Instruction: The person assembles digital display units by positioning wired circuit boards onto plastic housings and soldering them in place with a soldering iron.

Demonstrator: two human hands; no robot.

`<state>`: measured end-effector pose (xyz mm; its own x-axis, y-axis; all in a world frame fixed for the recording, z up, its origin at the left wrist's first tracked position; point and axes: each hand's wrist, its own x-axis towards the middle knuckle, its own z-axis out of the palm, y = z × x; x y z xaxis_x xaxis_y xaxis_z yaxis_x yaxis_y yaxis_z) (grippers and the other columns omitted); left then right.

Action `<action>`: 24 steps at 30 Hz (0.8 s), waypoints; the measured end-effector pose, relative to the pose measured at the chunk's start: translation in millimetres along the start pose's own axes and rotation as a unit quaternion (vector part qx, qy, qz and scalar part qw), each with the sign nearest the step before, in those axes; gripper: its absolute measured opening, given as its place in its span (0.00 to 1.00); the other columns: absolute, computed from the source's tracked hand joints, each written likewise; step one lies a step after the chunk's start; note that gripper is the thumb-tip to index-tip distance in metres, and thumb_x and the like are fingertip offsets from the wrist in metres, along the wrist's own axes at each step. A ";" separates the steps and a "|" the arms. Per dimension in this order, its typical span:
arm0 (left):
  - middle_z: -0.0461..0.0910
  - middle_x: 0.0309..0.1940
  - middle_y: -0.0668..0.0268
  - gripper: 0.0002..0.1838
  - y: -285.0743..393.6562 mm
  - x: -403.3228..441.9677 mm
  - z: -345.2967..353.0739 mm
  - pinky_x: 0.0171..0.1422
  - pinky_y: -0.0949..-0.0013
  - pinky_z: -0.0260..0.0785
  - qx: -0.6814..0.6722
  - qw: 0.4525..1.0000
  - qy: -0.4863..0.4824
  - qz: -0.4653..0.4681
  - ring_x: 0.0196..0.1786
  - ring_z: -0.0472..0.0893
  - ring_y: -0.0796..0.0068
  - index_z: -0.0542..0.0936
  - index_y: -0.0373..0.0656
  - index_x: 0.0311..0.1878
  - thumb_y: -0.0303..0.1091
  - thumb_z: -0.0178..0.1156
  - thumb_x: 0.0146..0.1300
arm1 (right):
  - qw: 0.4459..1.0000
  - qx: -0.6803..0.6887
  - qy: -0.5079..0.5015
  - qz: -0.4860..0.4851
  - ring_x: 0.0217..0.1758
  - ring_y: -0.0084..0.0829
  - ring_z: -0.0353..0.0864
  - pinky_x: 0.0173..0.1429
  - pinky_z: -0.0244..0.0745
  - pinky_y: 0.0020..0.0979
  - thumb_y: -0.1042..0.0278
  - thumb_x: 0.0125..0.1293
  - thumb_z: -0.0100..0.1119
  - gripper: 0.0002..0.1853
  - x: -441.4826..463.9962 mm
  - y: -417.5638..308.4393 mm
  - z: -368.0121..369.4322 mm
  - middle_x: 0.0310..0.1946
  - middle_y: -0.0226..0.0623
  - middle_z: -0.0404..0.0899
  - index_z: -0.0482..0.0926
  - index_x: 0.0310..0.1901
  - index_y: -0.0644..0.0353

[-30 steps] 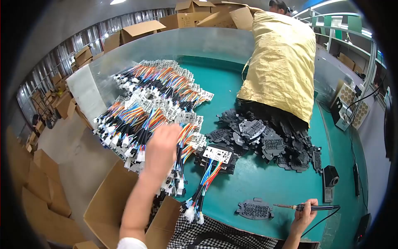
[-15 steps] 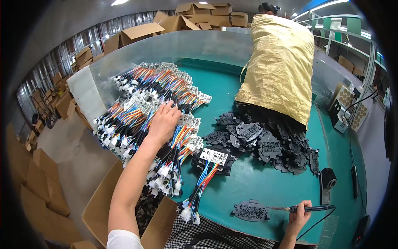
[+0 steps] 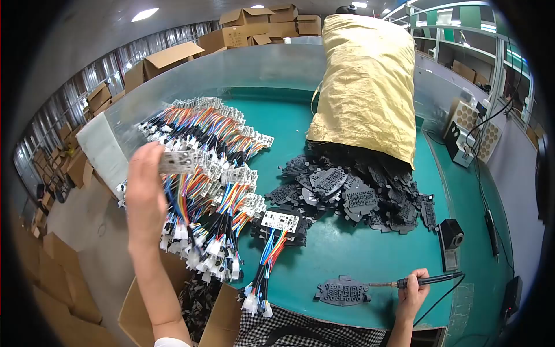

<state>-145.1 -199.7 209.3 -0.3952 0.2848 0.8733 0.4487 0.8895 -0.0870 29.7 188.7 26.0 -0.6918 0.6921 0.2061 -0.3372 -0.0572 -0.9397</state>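
Observation:
My left hand (image 3: 145, 188) is raised over the left side of the wire pile and pinches a white circuit board (image 3: 178, 162) with coloured wires hanging from it. Below and around it lie many wired boards (image 3: 217, 188) with white connectors. My right hand (image 3: 413, 292) grips a soldering iron (image 3: 430, 280), whose tip points left at the edge of a dark plastic plate (image 3: 342, 291) on the green table. Another white board (image 3: 280, 221) with wires rests on stacked dark plates (image 3: 296, 237) near the centre.
A yellow sack (image 3: 367, 87) spills dark plastic plates (image 3: 361, 199) onto the green table (image 3: 329, 254). An iron stand (image 3: 450, 243) is at the right. An open carton (image 3: 222, 315) sits by the near left edge, and a metal barrier (image 3: 260, 68) runs behind.
My left hand has moved left from the middle of the pile and now holds a board with wires. My right hand still holds the soldering iron beside the plate. The whole view has shifted slightly.

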 end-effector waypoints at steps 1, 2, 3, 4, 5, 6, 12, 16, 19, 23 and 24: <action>0.71 0.50 0.53 0.25 10.9 0.6 -15.2 0.59 0.61 0.63 -0.002 1.000 -0.003 0.002 0.55 0.70 0.55 0.70 0.36 0.51 0.10 0.47 0.47 | 1.000 0.000 0.003 0.002 0.14 0.11 0.53 0.15 0.46 0.15 0.70 0.60 0.52 0.08 0.2 -0.7 1.1 0.16 0.22 0.60 0.63 0.29 0.57; 0.72 0.49 0.55 0.24 21.6 -0.1 -28.1 0.57 0.61 0.65 0.043 0.999 -0.007 -0.004 0.54 0.72 0.56 0.72 0.36 0.51 0.11 0.48 0.47 | 1.000 0.004 0.005 0.007 0.14 0.11 0.53 0.15 0.46 0.15 0.70 0.60 0.52 0.08 0.0 -1.1 1.8 0.16 0.21 0.60 0.64 0.29 0.57; 0.73 0.48 0.56 0.24 32.2 -2.3 -35.9 0.55 0.62 0.67 0.084 0.996 -0.014 -0.009 0.52 0.73 0.56 0.74 0.36 0.50 0.11 0.49 0.46 | 1.000 0.007 0.008 0.012 0.14 0.11 0.53 0.15 0.46 0.15 0.71 0.60 0.52 0.08 -0.5 -2.1 1.8 0.16 0.21 0.60 0.64 0.29 0.57; 0.73 0.48 0.56 0.24 43.7 -5.1 -38.9 0.55 0.62 0.67 0.077 0.997 -0.020 -0.007 0.52 0.73 0.56 0.74 0.36 0.50 0.11 0.49 0.46 | 1.000 0.001 0.016 0.016 0.14 0.11 0.53 0.15 0.46 0.15 0.71 0.60 0.52 0.08 0.3 -2.6 2.4 0.16 0.21 0.60 0.64 0.29 0.57; 0.74 0.46 0.56 0.22 56.8 -9.2 -39.3 0.53 0.62 0.68 0.063 0.997 -0.041 0.015 0.51 0.74 0.56 0.75 0.36 0.48 0.12 0.51 0.46 | 1.000 0.012 0.007 0.011 0.15 0.11 0.53 0.16 0.46 0.15 0.71 0.60 0.53 0.07 1.1 -2.3 2.9 0.17 0.21 0.60 0.64 0.29 0.57; 0.75 0.45 0.56 0.21 70.6 -16.5 -36.5 0.52 0.62 0.68 0.044 0.996 -0.067 0.036 0.50 0.75 0.56 0.77 0.36 0.46 0.14 0.53 0.46 | 1.000 0.019 0.001 0.009 0.15 0.11 0.54 0.16 0.47 0.15 0.71 0.60 0.53 0.07 -0.2 -2.6 1.2 0.17 0.21 0.60 0.64 0.29 0.57; 0.76 0.44 0.52 0.16 152.8 -82.2 13.8 0.52 0.61 0.71 -0.182 0.953 -0.216 0.111 0.48 0.77 0.55 0.81 0.38 0.41 0.19 0.57 0.45 | 0.999 0.019 0.030 0.005 0.15 0.11 0.56 0.18 0.49 0.15 0.72 0.60 0.54 0.06 2.0 0.0 1.2 0.17 0.21 0.61 0.67 0.29 0.56; 0.77 0.43 0.52 0.14 193.5 -125.8 41.6 0.52 0.58 0.70 -0.292 0.915 -0.265 0.083 0.48 0.77 0.52 0.80 0.38 0.40 0.20 0.57 0.47 | 1.000 0.013 0.008 -0.002 0.15 0.11 0.56 0.18 0.48 0.15 0.72 0.61 0.54 0.07 2.2 -1.4 1.8 0.17 0.21 0.63 0.67 0.29 0.58; 0.77 0.42 0.52 0.13 209.1 -140.5 46.5 0.52 0.57 0.70 -0.322 0.906 -0.267 0.065 0.48 0.77 0.52 0.80 0.39 0.39 0.20 0.57 0.47 | 1.000 0.021 -0.005 -0.010 0.15 0.10 0.55 0.18 0.48 0.15 0.72 0.61 0.55 0.07 2.5 -1.6 0.3 0.18 0.22 0.64 0.67 0.30 0.58; 0.77 0.42 0.52 0.14 216.4 -150.7 51.9 0.51 0.58 0.70 -0.343 0.893 -0.286 0.053 0.48 0.77 0.52 0.80 0.39 0.39 0.19 0.58 0.47 | 1.000 0.026 -0.008 -0.004 0.15 0.10 0.55 0.18 0.47 0.15 0.71 0.61 0.55 0.07 2.3 -2.0 0.6 0.18 0.22 0.64 0.67 0.30 0.59; 0.77 0.43 0.52 0.14 217.3 -150.3 52.4 0.52 0.58 0.70 -0.343 0.891 -0.292 0.050 0.48 0.77 0.52 0.80 0.39 0.40 0.19 0.58 0.47 | 1.000 0.027 -0.010 -0.006 0.15 0.10 0.55 0.18 0.48 0.15 0.70 0.61 0.55 0.08 2.1 -2.1 0.8 0.18 0.22 0.64 0.67 0.30 0.59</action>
<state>-30.2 -30.4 33.9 -0.5851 0.6665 0.4620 0.8110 0.4774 0.3383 28.5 189.7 28.7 -0.7008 0.6777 0.2227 -0.3789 -0.0890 -0.9212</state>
